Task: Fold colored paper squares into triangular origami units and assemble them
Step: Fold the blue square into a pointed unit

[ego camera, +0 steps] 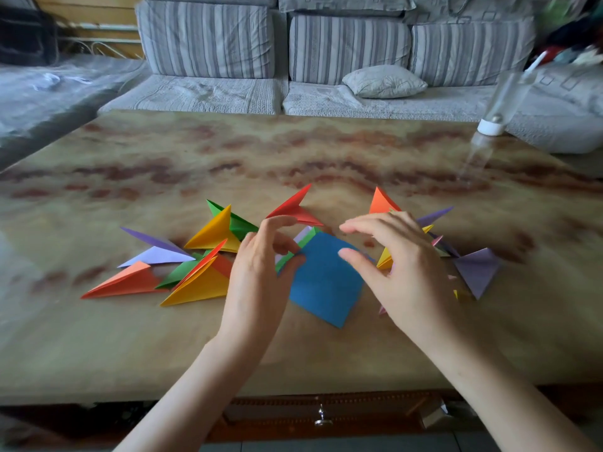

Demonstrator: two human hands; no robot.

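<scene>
We start a blue square (326,282): left hand (257,275) pinches its edge, right hand (401,265) hovers spread; folding needs aligned corners.

Single head view, wide-angle. The camera sits on the person's head and faces forward and down across the table (293,360). Both forearms come in from the bottom edge. The left hand (257,282) and right hand (404,275) are close to the lens, near frame centre, with the paper (326,285) between them. Folded units (202,269) lie left and right of the hands at mid-frame. The table's near edge and a drawer knob (323,417) are at the bottom, almost under the camera. The far edge is about a quarter down from the top. The sofa (208,40) beyond it faces the lens and fills the top. A bottle (499,102) at the right edge is blurred and leans inward.
</scene>
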